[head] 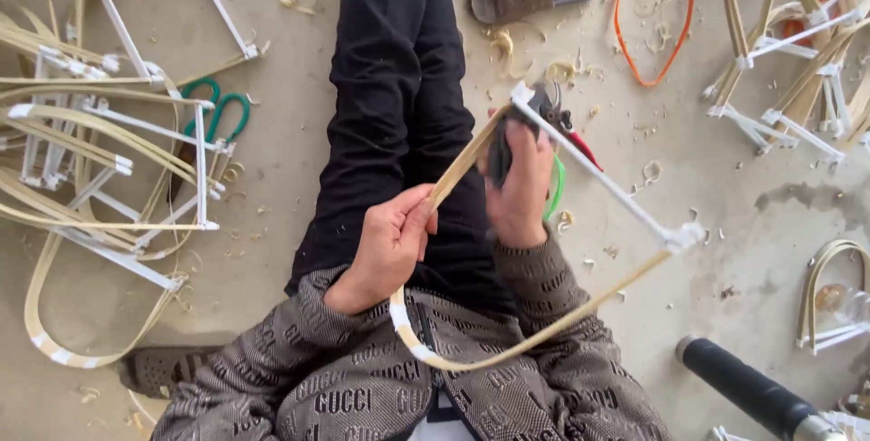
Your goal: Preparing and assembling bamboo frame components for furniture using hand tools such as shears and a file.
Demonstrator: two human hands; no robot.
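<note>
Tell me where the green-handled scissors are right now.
In the head view, the green-handled scissors lie on the concrete floor at the person's left, against the pile of bamboo-and-white-rod frames, beside the black trouser leg.

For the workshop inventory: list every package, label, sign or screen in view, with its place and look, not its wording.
No packages, signs or screens show.
Only printed lettering: a woven pattern repeated across the grey-brown jacket at the bottom of the view.
White tape wraps, blank, on the bent cane frame held by the left hand and right hand.
</note>
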